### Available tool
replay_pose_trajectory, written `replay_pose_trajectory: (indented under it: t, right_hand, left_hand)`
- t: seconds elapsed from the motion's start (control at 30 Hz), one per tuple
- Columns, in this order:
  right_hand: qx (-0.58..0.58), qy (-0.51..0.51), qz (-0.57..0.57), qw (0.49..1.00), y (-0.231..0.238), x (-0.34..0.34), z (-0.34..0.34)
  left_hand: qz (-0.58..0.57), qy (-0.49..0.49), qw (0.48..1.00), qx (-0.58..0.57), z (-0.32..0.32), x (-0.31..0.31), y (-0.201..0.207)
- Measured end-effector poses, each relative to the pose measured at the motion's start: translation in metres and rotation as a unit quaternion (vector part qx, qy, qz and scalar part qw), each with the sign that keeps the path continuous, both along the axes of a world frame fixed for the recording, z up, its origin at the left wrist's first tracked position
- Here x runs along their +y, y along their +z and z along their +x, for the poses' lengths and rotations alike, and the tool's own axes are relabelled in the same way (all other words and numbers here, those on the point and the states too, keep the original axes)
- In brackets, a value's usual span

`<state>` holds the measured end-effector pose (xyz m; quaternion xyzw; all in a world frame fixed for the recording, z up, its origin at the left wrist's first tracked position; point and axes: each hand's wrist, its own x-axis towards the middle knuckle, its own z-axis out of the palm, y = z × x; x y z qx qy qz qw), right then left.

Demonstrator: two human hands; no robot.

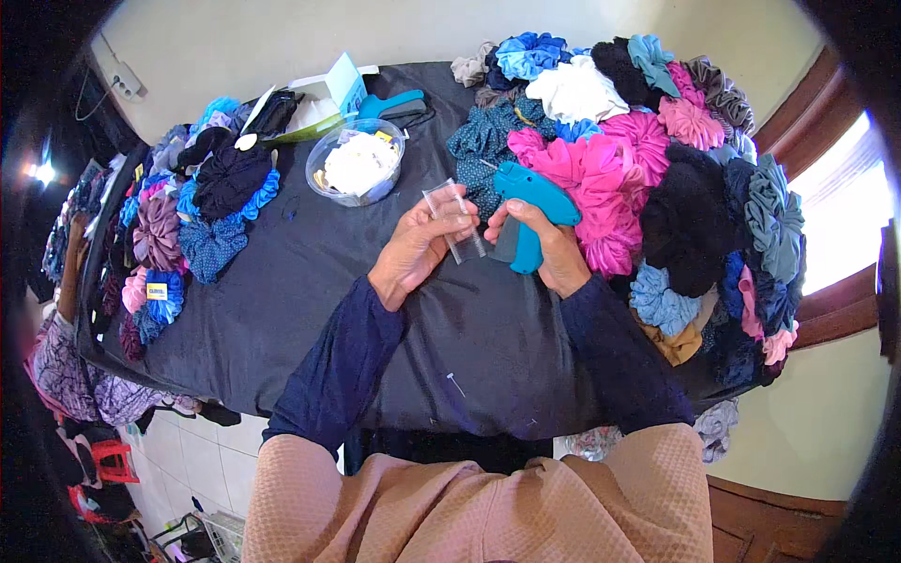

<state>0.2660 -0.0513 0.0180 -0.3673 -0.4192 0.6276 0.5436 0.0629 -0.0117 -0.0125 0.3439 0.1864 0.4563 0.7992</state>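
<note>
Between the thumb and fingers of my left hand (413,246) is a clear strip of plastic tag fasteners (440,197), tilted over the middle of the table. My right hand (560,253) grips a teal tagging gun (537,192), its needle pointing up and to the left. The gun and the strip are close together but look apart. Just past the gun lies a large heap of scrunchies (615,211) in pink, black, blue and grey. A loose white fastener (456,384) rests on the black cloth near my body.
A round clear tub (313,178) of white tags stands at the back, beside an opened carton (349,86) and another teal-handled tool (392,103). More scrunchies (214,246) cover the left of the black-covered table (300,310). At far left a person's arm (71,267) reaches in.
</note>
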Motion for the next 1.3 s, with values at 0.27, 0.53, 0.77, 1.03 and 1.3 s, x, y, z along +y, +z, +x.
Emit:
replay_pose_trajectory:
  t: [0.27,0.53,0.77,1.03,1.3]
  right_hand:
    - [-0.125,-0.019,0.112,0.986,-0.009,0.002,-0.001]
    - [-0.177,-0.036,0.115,0.977,-0.002,-0.006,-0.013]
    - [-0.175,-0.049,0.107,0.977,-0.009,-0.003,-0.009]
    - [-0.122,-0.052,0.111,0.985,-0.002,-0.008,-0.018]
    - [0.042,0.034,-0.010,0.998,-0.001,-0.006,-0.012]
  left_hand:
    - [-0.006,0.001,1.000,-0.013,0.004,-0.003,0.006]
    - [0.001,0.024,1.000,-0.019,0.002,-0.003,0.008]
    - [-0.008,-0.001,0.999,-0.037,0.004,-0.004,0.008]
    - [-0.063,-0.027,0.984,-0.165,0.007,-0.010,0.011]
    - [0.015,-0.045,0.997,-0.059,0.003,-0.012,0.013]
